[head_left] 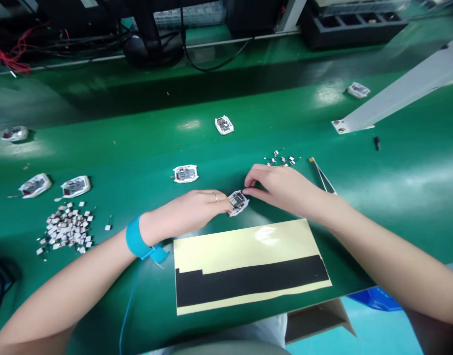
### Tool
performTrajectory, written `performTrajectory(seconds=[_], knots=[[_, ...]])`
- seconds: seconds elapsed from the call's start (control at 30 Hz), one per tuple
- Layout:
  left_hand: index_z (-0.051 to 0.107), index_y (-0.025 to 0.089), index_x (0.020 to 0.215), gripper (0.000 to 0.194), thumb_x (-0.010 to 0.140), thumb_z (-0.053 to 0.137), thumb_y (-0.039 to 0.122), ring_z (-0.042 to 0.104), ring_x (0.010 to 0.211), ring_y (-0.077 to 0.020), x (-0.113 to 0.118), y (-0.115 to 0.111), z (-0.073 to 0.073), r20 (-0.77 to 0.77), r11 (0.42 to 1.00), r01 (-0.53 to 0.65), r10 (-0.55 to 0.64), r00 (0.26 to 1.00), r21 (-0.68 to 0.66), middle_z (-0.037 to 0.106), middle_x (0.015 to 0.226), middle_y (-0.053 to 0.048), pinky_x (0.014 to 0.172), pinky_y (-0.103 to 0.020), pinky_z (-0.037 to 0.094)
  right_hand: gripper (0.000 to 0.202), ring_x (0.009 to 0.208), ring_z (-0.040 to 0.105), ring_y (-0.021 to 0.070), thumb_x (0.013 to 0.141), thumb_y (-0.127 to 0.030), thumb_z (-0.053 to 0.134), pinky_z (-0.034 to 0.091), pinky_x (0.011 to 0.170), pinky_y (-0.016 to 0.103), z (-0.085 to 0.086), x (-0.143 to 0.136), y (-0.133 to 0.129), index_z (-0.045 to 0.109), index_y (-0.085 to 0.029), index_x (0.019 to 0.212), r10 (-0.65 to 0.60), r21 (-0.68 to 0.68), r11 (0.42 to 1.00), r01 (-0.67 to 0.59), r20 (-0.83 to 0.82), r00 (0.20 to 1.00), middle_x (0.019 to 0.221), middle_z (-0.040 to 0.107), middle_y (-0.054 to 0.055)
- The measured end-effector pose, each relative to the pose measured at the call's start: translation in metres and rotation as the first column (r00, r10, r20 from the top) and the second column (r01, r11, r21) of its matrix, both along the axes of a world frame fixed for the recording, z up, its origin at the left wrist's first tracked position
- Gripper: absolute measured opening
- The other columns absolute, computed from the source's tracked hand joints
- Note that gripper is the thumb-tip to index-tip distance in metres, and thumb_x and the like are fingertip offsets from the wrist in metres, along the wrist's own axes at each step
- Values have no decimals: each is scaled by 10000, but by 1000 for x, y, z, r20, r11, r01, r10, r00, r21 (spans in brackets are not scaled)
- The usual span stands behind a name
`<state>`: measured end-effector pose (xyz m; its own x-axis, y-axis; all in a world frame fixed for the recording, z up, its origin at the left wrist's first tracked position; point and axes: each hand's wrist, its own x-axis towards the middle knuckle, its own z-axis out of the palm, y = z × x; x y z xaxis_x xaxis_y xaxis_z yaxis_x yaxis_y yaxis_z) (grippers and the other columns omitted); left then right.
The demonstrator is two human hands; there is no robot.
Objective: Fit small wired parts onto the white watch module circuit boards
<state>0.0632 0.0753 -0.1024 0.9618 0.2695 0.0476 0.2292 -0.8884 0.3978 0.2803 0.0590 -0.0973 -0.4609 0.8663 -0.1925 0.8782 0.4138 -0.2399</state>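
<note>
Circuit-board housing [238, 202], white-rimmed, dark board exposed, uncovered; small white-topped parts [69, 227] lie loose. It is on or just over the worktop [137, 153], beyond the yellow sheet [241, 246]. Left hand [191, 212]: fingers pinching the housing's side. Right hand [281, 187]: fingers curled at its corner; whether pinching anything, cannot tell.

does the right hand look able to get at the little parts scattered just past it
Probably yes: the little parts lie just beyond the right hand, with nothing visible standing between; it would only need to move off the white-framed board.
</note>
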Motion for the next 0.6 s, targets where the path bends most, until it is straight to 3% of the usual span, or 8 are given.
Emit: performTrajectory(seconds=[0.13, 0.2, 0.3, 0.4, 0.6], knots=[[580, 140, 943, 199, 851, 406, 107, 589, 881, -144, 3, -11, 0, 119, 972, -233, 227, 967, 43, 602, 1003, -61, 769, -240, 494, 566, 1011, 516, 191, 707, -386, 641, 457, 829, 306, -16, 6, -11, 451, -164, 1191, 146, 50, 989, -137, -325, 934, 1166, 484, 71], [598, 146, 923, 187, 847, 427, 129, 600, 829, -144, 7, -18, -1, 122, 948, -312, 302, 945, 65, 604, 964, -56, 714, -237, 504, 451, 1033, 500, 174, 765, -342, 589, 443, 869, 300, -25, 3, -15, 476, -170, 1166, 182, 69, 983, -168, -428, 885, 1148, 495, 69], [608, 147, 903, 164, 842, 456, 158, 613, 747, -143, 14, -22, -7, 128, 922, -379, 368, 921, 78, 633, 863, -35, 653, -239, 511, 343, 922, 539, 160, 790, -329, 557, 471, 794, 290, -36, -4, -18, 530, -161, 1087, 135, 73, 991, -114, -495, 858, 1041, 534, 72], [614, 140, 857, 148, 839, 469, 167, 619, 740, -148, 19, -20, -15, 171, 908, -402, 380, 909, 120, 650, 821, -31, 663, -247, 515, 385, 889, 545, 158, 747, -331, 606, 479, 766, 278, -42, -7, -19, 533, -144, 1075, 87, 83, 995, -50, -540, 837, 1008, 529, 78], [607, 153, 875, 162, 838, 451, 135, 603, 797, -154, 20, -20, -21, 166, 909, -321, 285, 944, 267, 643, 865, -29, 703, -251, 511, 362, 857, 546, 149, 739, -332, 613, 487, 740, 272, -45, -7, -20, 540, -153, 1045, 72, 96, 995, -20, -579, 812, 983, 527, 65]])
